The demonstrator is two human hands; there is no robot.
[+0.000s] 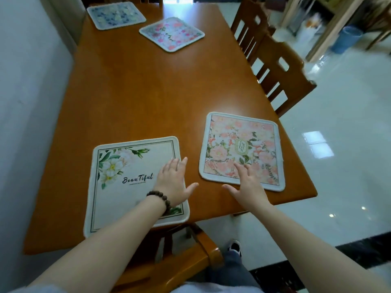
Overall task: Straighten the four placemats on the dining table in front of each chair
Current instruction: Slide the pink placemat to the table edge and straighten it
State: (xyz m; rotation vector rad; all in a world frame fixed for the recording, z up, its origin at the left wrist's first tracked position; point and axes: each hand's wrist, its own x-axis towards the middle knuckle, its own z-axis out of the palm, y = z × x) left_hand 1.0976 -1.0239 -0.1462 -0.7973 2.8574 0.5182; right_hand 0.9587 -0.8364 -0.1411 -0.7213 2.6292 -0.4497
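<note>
Several placemats lie on the wooden dining table. Nearest me, a cream mat with white flowers and the word "Beautiful" sits at the front edge, its near edge overhanging slightly. My left hand, with a bead bracelet on the wrist, lies flat with spread fingers on that mat's right side. To the right lies a pink floral mat, turned a little off square. My right hand reaches with straight fingers onto its near-left part. A pink-flowered mat lies skewed like a diamond farther off. A blue-flowered mat is at the far end.
A white wall runs along the table's left side. Two wooden chairs stand at the right side, and another chair is tucked below the near edge. A blue bin stands on the shiny tiled floor at the far right.
</note>
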